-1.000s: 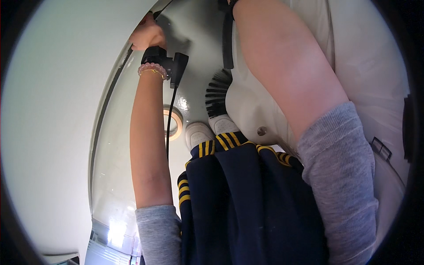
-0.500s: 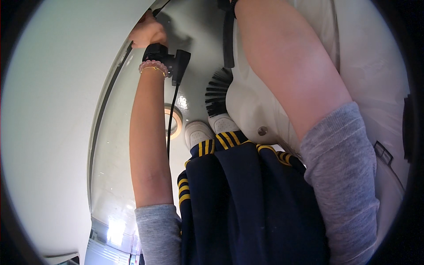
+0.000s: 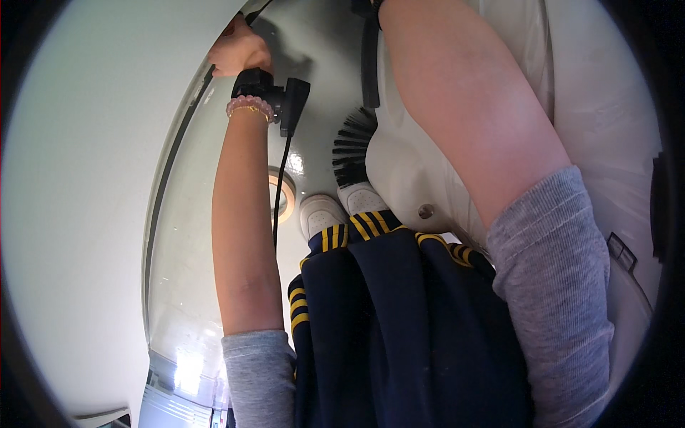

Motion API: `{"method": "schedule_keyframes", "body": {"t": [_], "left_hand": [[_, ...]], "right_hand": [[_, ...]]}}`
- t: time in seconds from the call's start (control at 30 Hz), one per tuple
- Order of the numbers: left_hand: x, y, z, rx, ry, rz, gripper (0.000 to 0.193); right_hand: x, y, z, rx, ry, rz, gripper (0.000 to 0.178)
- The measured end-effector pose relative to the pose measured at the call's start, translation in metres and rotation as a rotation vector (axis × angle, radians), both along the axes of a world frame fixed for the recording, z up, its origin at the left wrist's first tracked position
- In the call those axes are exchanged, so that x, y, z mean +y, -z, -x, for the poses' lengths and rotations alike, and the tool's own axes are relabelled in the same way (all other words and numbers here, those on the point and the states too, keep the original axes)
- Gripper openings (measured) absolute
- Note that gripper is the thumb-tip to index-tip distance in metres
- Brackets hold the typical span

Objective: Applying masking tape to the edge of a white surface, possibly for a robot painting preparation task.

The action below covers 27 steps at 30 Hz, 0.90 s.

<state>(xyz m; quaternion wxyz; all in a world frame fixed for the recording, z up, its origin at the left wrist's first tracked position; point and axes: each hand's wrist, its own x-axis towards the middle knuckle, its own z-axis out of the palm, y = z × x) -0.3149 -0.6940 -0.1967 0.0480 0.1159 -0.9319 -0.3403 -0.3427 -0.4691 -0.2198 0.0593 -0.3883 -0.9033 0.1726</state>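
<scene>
My left hand [image 3: 241, 51] is at the upper left, closed at the dark edge of a large pale panel [image 3: 85, 185]. Its fingertips are hidden, so what they hold cannot be made out. Around that wrist are a black strap carrying a black device [image 3: 294, 107] with a cable [image 3: 282, 182], and a pink bead bracelet [image 3: 250, 108]. My right forearm [image 3: 464, 100] reaches up past the top edge over a white, smooth-bodied piece of equipment [image 3: 399, 171]. The right hand itself lies outside the picture; only a black wristband [image 3: 372, 8] shows.
Black brush bristles [image 3: 352, 150] fan out from the white body's side, below a black strip [image 3: 369, 68]. A tan ring like a tape roll [image 3: 287, 198] lies on the shiny grey floor [image 3: 307, 153], left of my white shoes [image 3: 322, 212]. A dark strip [image 3: 171, 157] edges the pale panel.
Almost nothing differs. The whole view has shifted by a few pixels, and my left hand stays closed at the same panel edge.
</scene>
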Motion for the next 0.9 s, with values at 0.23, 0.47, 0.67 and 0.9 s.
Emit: {"method": "schedule_keyframes", "body": {"t": [0.23,0.47,0.67,0.9], "left_hand": [[-0.003,0.015,-0.004,0.011,-0.110,-0.022,0.029],[0.003,0.019,-0.008,0.123,-0.111,-0.058,0.025],[0.003,0.019,-0.009,0.148,-0.072,-0.010,0.024],[0.006,0.014,-0.012,0.071,-0.092,-0.041,0.029]], "right_hand": [[-0.001,0.002,0.001,-0.082,-0.016,0.004,0.018],[0.004,0.002,0.001,-0.025,-0.041,-0.002,0.019],[0.006,0.006,0.002,0.066,-0.034,-0.030,0.018],[0.009,0.014,0.004,0.064,-0.009,-0.007,0.014]]}}
